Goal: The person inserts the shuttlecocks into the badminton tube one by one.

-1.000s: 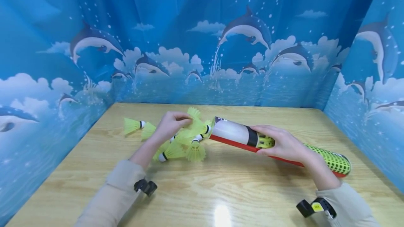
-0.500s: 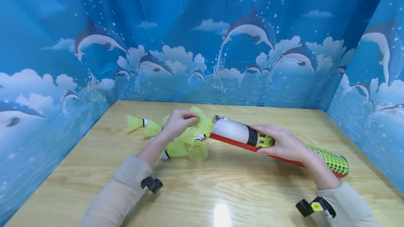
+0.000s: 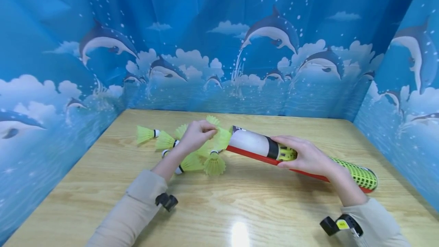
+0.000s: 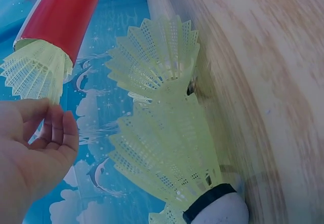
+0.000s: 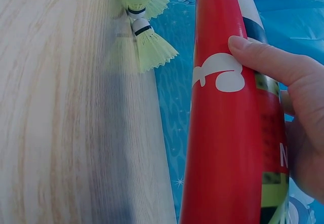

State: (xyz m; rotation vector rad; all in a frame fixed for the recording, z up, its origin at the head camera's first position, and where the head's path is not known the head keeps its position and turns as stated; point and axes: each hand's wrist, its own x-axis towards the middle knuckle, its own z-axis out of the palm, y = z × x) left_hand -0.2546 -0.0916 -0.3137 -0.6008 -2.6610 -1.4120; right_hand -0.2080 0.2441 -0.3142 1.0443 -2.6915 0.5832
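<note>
The left hand (image 3: pixel 195 138) pinches a yellow shuttlecock (image 4: pixel 35 72) by its skirt rim; the shuttlecock's other end sits inside the tube (image 3: pixel 250 142) just beyond those fingertips. The right hand (image 3: pixel 305 156) grips this tube around its middle. Other shuttlecocks (image 3: pixel 215 164) lie beneath and beside the left hand on the desk (image 3: pixel 202 209).

The head of that yellow-green plastic shuttlecock (image 4: pixel 36 71)? Out of sight inside the long red, white and yellow-green cylindrical tube (image 3: pixel 252 144)! The bare right hand (image 3: pixel 304 155) covers part of the tube, the bare left hand (image 3: pixel 197 136) masks some of the heap of matching shuttlecocks (image 3: pixel 192 162), and the right wrist view crops the tube top and bottom.
</note>
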